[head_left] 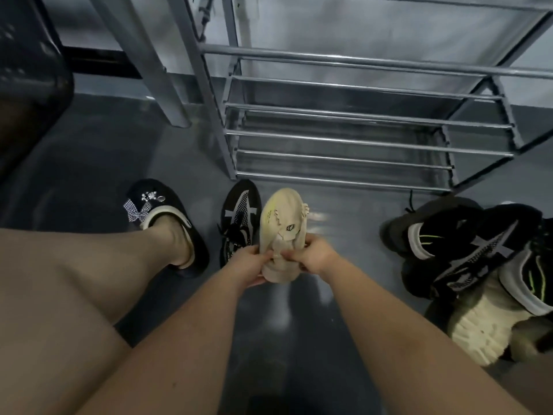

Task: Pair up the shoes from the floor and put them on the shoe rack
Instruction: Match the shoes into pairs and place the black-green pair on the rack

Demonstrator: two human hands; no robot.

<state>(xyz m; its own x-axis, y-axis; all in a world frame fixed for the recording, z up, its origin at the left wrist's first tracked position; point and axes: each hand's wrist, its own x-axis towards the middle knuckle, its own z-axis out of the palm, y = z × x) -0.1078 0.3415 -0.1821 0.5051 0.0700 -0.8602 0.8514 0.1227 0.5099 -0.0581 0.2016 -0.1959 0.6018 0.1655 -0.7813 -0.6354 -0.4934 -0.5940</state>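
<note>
You pinched the beige shoe (281, 232) at its near heel end with left hand (248, 266) and right hand (314, 256), above the floor before the rack (344, 136); it looked light, soft, best gripped by the collar

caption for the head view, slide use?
Both hands, left and right, hold a beige shoe before the shoe rack.

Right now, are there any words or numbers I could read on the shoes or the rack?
None can be read.
Small black patch on the beige knit shoe held by the left hand and right hand: a pale mark, too blurred.
Yellow marks near its toe: too small.
Black sneaker with grey stripes on the floor: no text shows.
Grey metal shoe rack: none.
</note>
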